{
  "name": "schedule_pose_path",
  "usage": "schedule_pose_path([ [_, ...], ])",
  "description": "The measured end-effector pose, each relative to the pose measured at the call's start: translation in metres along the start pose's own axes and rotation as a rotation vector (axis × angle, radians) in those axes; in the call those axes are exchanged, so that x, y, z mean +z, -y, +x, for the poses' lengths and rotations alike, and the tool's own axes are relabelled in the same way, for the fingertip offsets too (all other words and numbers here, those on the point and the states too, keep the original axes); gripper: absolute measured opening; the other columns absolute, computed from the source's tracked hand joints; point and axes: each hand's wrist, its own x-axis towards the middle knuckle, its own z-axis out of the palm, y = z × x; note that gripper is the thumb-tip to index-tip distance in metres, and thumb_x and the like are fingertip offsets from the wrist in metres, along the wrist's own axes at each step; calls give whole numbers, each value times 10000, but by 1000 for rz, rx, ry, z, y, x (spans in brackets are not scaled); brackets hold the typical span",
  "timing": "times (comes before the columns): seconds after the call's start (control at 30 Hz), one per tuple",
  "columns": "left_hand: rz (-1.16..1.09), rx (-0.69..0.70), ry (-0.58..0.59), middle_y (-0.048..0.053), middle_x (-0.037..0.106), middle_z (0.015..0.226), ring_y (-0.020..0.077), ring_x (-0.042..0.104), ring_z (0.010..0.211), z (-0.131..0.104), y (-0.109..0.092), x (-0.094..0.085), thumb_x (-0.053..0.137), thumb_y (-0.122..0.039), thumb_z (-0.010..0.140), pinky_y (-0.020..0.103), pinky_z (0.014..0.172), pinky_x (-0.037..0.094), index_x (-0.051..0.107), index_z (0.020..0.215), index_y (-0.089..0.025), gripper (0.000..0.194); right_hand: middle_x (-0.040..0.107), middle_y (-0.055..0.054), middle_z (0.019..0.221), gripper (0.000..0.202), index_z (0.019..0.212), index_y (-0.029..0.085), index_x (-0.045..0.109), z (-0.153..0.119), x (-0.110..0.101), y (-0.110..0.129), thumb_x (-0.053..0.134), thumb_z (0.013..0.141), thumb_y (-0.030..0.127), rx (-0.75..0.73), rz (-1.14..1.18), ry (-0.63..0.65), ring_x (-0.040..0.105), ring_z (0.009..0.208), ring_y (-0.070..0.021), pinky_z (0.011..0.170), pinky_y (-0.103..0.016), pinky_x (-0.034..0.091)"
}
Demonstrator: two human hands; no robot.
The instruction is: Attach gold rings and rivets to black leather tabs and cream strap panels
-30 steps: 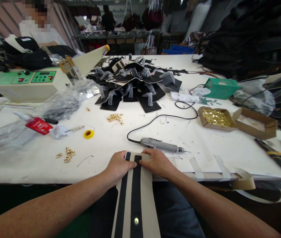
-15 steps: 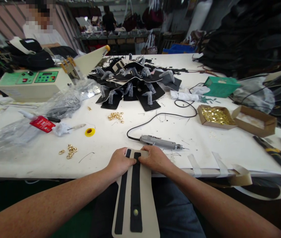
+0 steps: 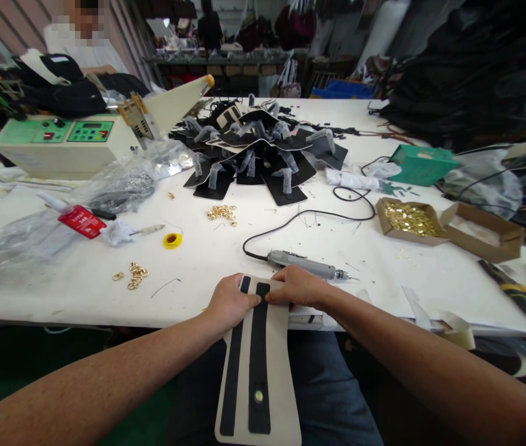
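Observation:
Both hands grip the far end of a flat beige panel [image 3: 283,371], which hangs over the table's front edge above my lap. Two black strips run along the panel, and a round gold stud [image 3: 258,396] sits low on the wider strip. My left hand [image 3: 229,302] is closed on the left edge, its thumb pressing on the face. From the right, my right hand [image 3: 300,288] pinches the same end, thumb near the other thumb. The fingers beneath the panel are hidden. Just beyond my right hand lies a grey electric screwdriver [image 3: 302,264] with its cord.
A pile of black panels [image 3: 285,186] with plastic-wrapped pieces lies behind. Small gold fittings [image 3: 222,214], yellow tape [image 3: 172,241] and a red glue bottle [image 3: 81,222] lie left. A carton of gold pieces [image 3: 411,220] stands right. A person [image 3: 81,49] is at the back left.
The whole view has shifted slightly, so the table things appear a little further right. Both hands keep hold of the beige panel's far end, with little change in grip.

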Motion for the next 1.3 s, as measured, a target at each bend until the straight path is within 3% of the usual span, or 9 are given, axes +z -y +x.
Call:
schedule_pose_path([
  [0.57, -131, 83, 31, 31, 796, 880, 224, 740, 816, -12, 14, -3, 776, -317, 744, 297, 701, 557, 711, 939, -198, 238, 702, -4, 697, 219, 794, 171, 763, -25, 11, -8, 739, 800, 389, -144, -24, -135, 599, 627, -147, 504, -225, 372],
  [0.77, -254, 41, 81, 23, 793, 857, 218, 747, 768, -25, 17, -14, 784, -369, 783, 316, 697, 589, 685, 943, -193, 258, 725, -39, 832, 378, 960, 161, 775, -28, 11, -19, 676, 904, 522, -176, 291, -155, 661, 711, -161, 637, -241, 528],
  [0.9, -386, -51, 92, 21, 797, 865, 215, 748, 750, -42, 23, -29, 833, -417, 789, 313, 671, 604, 686, 1006, -188, 348, 713, -63, 831, 479, 1000, 134, 741, -24, 16, -27, 583, 958, 583, -168, 451, -194, 692, 703, -168, 637, -258, 549],
  [1.1, -479, -70, -68, 22, 798, 844, 232, 757, 760, -80, 41, -64, 927, -449, 697, 338, 714, 643, 715, 969, -188, 433, 741, -37, 884, 192, 1016, 169, 786, -25, 32, -34, 688, 901, 285, -340, 54, -396, 648, 779, -151, 706, -247, 486],
  [1.2, -460, -31, -198, 16, 799, 834, 243, 764, 809, -98, 51, -79, 975, -409, 618, 316, 763, 645, 762, 920, -197, 426, 734, -43, 918, 177, 1017, 170, 793, -26, 35, -33, 670, 919, 251, -414, -65, -419, 634, 778, -149, 713, -253, 472],
  [1.3, -409, -7, -250, 21, 793, 798, 234, 754, 776, -111, 49, -81, 987, -408, 583, 282, 712, 633, 790, 862, -199, 400, 721, -42, 907, 185, 1047, 163, 786, -25, 36, -30, 667, 919, 224, -428, -129, -426, 629, 771, -150, 718, -256, 463],
])
